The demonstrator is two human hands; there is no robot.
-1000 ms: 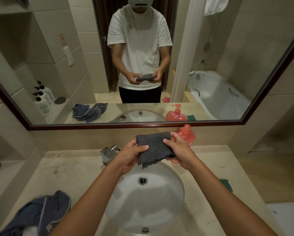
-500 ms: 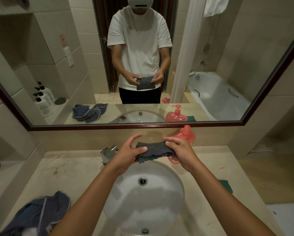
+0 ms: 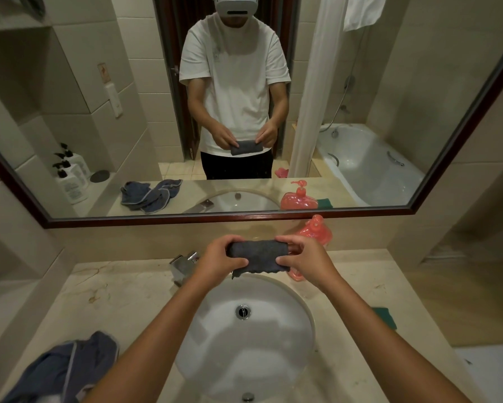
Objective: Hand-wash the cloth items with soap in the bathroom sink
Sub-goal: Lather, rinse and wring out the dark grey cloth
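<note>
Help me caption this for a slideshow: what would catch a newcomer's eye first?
Both hands, left hand and right hand, grip a folded dark grey cloth above the white sink. Behind it a pink soap dispenser stands by the wall, and a blue cloth lies heaped on the counter's near left.

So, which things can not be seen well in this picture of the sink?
- Head view: the pink soap bottle is partly covered by the right hand and the grey cloth.
- The faucet is partly behind the left hand; whether water runs cannot be told.
- The blue cloth is cut off by the bottom edge.
- The green item is too small to identify.
</note>
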